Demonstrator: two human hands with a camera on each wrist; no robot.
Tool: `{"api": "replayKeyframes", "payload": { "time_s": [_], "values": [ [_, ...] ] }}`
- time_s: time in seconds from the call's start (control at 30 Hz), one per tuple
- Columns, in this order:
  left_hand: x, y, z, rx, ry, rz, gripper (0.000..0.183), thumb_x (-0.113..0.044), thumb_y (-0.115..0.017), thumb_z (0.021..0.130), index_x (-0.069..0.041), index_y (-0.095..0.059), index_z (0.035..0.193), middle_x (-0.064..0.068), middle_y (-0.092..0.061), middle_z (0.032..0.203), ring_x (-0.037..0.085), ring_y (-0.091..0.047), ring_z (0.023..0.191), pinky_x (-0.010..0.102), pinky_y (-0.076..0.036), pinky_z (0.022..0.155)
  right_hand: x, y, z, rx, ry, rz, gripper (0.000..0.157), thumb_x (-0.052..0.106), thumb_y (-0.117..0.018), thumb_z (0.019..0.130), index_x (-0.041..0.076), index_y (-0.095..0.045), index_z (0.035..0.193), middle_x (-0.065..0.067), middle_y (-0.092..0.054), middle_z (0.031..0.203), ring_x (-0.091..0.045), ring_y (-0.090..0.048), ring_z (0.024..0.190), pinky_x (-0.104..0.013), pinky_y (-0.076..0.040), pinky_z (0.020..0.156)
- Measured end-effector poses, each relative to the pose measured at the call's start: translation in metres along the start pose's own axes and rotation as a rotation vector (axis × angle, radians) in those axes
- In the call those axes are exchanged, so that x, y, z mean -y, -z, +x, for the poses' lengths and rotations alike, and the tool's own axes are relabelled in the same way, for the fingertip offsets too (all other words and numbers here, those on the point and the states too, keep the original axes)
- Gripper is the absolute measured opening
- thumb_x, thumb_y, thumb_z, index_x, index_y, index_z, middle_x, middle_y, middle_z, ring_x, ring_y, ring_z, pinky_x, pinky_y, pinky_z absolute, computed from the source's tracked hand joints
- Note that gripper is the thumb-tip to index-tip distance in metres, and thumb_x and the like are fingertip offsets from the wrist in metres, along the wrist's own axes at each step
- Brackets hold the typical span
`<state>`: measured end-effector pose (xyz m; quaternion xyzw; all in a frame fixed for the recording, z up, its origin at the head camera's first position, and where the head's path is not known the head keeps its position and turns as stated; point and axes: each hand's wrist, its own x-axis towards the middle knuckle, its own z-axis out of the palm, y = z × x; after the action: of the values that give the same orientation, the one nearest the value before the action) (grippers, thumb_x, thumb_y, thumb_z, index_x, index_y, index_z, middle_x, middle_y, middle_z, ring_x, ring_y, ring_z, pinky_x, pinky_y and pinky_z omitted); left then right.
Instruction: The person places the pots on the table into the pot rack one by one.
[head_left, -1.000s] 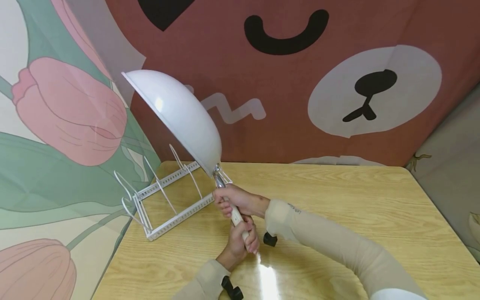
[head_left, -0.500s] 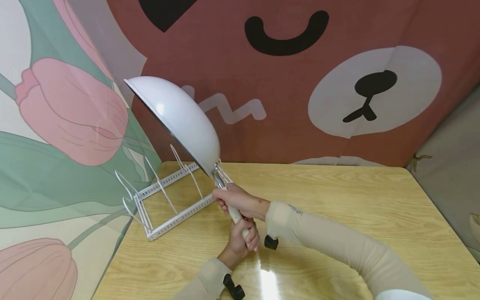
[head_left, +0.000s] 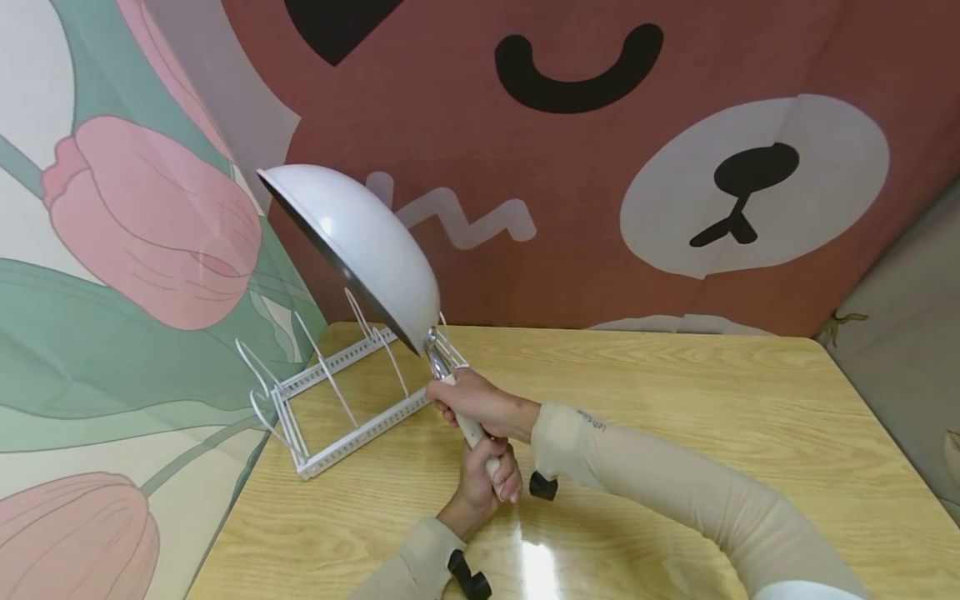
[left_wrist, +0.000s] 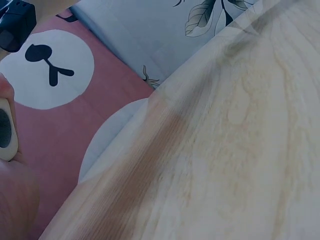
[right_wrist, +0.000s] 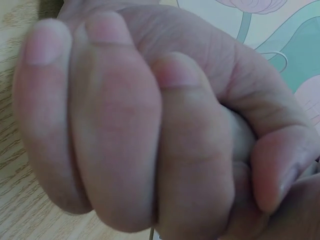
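Observation:
In the head view a wok (head_left: 367, 242), white outside with a dark inside edge, is held tilted in the air, its bowl to the upper left and its open side facing down-left. My right hand (head_left: 480, 402) grips the pale handle (head_left: 470, 429) near the shiny metal neck. Lower down, my left hand (head_left: 486, 479) is wrapped round the handle's end. Curled fingers of the right hand (right_wrist: 135, 125) fill the right wrist view. Only a strip of the left hand (left_wrist: 20, 200) shows in the left wrist view, beside the handle's end (left_wrist: 5, 130).
A white wire rack (head_left: 360, 435) with upright dividers stands on the wooden table (head_left: 675, 400), below and behind the wok's lower edge. Printed cloths hang behind the table (head_left: 570, 183) and along its left side (head_left: 172, 217). Another cloth (head_left: 915, 350) hangs at the right.
The wok's bowl has come down a little, and more of its dark inside edge shows. Both hands keep their grip on the handle. The head view has shifted slightly.

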<state>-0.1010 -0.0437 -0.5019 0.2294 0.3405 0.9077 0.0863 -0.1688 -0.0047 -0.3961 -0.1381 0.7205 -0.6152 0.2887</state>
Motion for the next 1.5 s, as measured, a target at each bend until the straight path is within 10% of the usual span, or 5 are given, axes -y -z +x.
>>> {"api": "replayKeyframes", "payload": {
  "time_s": [1.5],
  "values": [
    [-0.006, -0.008, -0.030, -0.155, 0.195, -0.031, 0.041, -0.014, -0.026, 0.087, -0.017, -0.037, 0.048, -0.010, -0.036, 0.039, 0.004, -0.039, 0.031, 0.020, -0.036, 0.033, -0.020, -0.018, -0.004, 0.036, -0.050, 0.043, 0.014, 0.017, -0.054, 0.080, 0.011, -0.050, 0.068, -0.001, -0.048, 0.061, -0.012, -0.044, 0.051, -0.022, -0.034, 0.045]
  ]
}}
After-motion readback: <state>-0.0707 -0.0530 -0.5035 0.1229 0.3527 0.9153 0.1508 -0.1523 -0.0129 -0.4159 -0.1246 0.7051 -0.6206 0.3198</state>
